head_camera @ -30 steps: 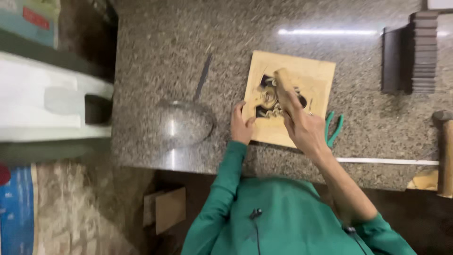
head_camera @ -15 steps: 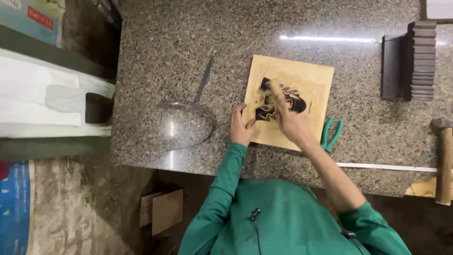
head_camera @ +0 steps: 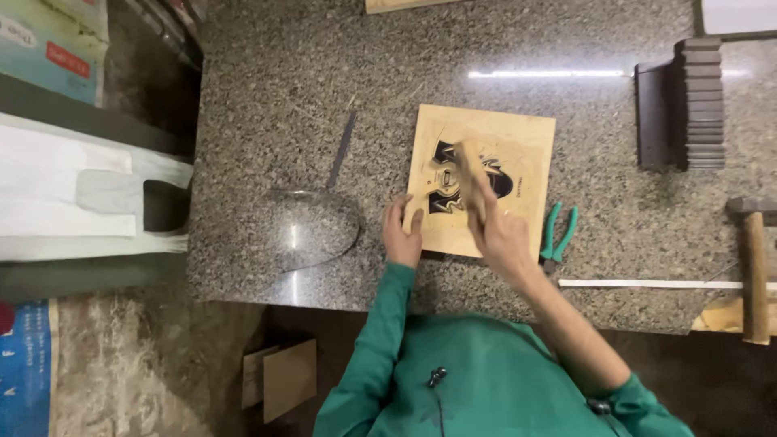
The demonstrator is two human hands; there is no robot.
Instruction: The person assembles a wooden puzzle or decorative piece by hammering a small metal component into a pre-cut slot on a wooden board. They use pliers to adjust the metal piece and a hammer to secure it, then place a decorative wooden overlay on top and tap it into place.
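Left hand lies flat, fingers spread, on the lower-left edge of the board, pinning it; it grips nothing. Right hand is closed on a small pale wooden block, pressed against the dark cut-out design in the middle of the board. What the block is exactly cannot be told; it is blurred. Board lies flat on the granite counter, a little in from the near edge.

Risks, as a judgement: board could slide or twist if the left hand lets up, since only 1 corner is held. Thin parts of the dark design look fragile and could snap under hard pressure. Left fingertips sit close to the block's path and could get scraped.

Around: teal-handled pliers just beside the board's right edge, near the right wrist, which could bump them. Metal scoop with long handle left of the board, near the left hand. Hammer at far right, white strip along the near edge, stack of dark plates upper right, all well apart. White bag lies off the counter at left.
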